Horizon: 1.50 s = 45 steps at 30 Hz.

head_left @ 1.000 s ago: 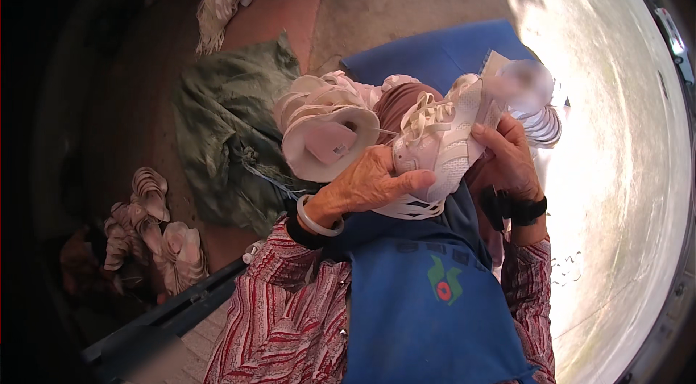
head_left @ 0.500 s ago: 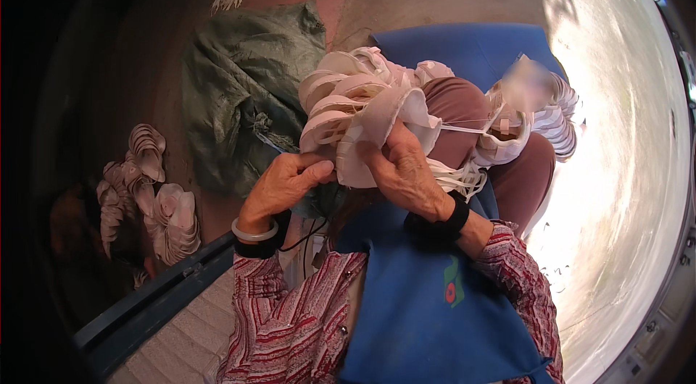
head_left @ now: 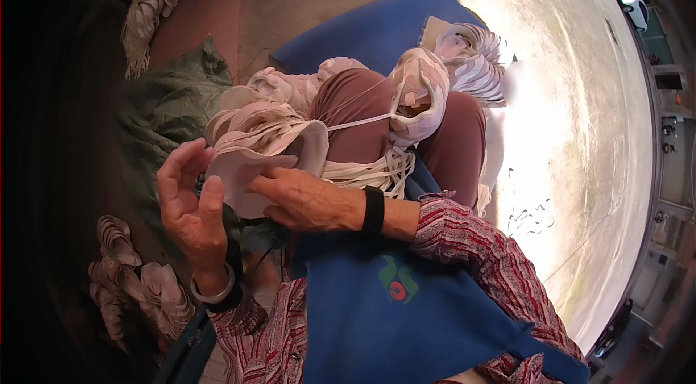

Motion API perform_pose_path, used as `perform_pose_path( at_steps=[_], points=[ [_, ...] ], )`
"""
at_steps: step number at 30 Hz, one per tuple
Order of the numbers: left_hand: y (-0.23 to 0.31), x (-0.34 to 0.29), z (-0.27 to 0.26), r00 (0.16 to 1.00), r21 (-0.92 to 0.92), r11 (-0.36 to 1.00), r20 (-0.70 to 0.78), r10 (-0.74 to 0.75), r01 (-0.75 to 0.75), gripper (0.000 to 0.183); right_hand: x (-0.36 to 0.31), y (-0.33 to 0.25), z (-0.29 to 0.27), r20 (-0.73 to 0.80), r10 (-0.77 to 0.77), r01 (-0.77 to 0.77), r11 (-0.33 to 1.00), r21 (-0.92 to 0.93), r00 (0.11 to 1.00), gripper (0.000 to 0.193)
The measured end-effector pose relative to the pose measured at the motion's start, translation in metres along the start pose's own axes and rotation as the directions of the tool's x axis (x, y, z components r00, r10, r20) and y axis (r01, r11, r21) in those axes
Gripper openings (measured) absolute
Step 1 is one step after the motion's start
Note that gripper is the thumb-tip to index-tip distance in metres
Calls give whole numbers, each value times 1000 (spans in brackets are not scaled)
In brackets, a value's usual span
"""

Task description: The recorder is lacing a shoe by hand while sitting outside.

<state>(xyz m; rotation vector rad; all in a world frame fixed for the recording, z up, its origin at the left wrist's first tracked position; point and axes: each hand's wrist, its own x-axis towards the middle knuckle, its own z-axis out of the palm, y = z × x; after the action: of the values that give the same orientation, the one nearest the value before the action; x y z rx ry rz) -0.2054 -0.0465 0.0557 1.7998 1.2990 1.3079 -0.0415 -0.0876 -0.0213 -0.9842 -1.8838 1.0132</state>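
Observation:
My right hand [head_left: 304, 199] grips a flat white shoe-shaped piece [head_left: 243, 174] in front of my lap. My left hand [head_left: 190, 210] is just left of it, fingers spread and raised, with its fingertips near the piece's edge. Behind the piece, a stack of similar white and pink pieces [head_left: 254, 127] leans on my left knee. A white and pink shoe upper [head_left: 420, 90] rests on my right knee, with thin white strings running from it to the stack. White straps [head_left: 377, 170] lie between my knees.
I sit on a blue mat [head_left: 370, 29] wearing a blue apron [head_left: 391, 304]. A green cloth [head_left: 167, 116] lies to the left. Piles of fanned pieces sit at the lower left [head_left: 130, 286] and beyond my right knee [head_left: 478, 65]. Sunlit floor [head_left: 580, 138] is on the right.
Both hands left the shoe upper, which now lies on my right knee. They moved left to the stack, and my right hand now holds a single flat piece.

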Motion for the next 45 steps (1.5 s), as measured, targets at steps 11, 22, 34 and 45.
perform_pose_path(
  at_steps=[11, 22, 34, 45],
  points=[
    [19, -6, 199, 708, -7, 915, 631, 317, -404, 21, -93, 38, -173, -735, 192, -678, 583, -448, 651, 30],
    [-17, 21, 291, 409, 279, 741, 912, -6, -611, 35, -99, 45, -170, -610, 336, -681, 522, -514, 718, 26],
    [3, -27, 237, 541, 177, 733, 787, 295, -657, 68, -151, 23, -144, -688, 330, -657, 699, -282, 646, 50],
    [-14, -3, 218, 660, 122, 790, 632, 405, -601, 50, -147, 16, -139, -642, 336, -536, 833, -140, 689, 36]
  ],
)
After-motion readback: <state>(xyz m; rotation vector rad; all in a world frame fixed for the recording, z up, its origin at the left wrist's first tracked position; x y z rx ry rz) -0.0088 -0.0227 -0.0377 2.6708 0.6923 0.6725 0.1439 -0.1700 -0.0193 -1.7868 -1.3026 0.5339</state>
